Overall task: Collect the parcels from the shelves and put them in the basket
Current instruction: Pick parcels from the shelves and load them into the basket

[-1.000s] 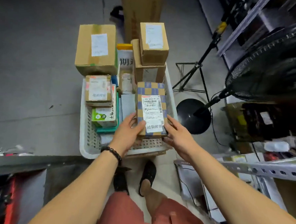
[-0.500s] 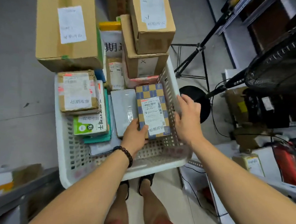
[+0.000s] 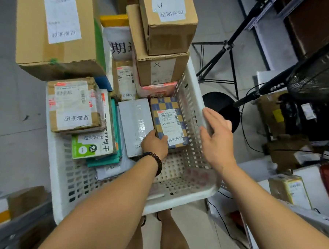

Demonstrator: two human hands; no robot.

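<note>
Grey tile floor, white perforated basket on it. Checkered parcel lies flat inside, label up, long axis running away from the person. Its right edge is just beside the basket's right wall, its left edge against one grey box. Left hand grips its near end. Right hand is flat, fingers straight, at the right rim. The basket's near floor is bare. Three brown cartons are piled at the far end.

We count one white basket holding five brown cardboard parcels, one checkered parcel, one grey box and one green-and-white box. To its right are one fan and one tripod. There are two hands: left hand, right hand.
</note>
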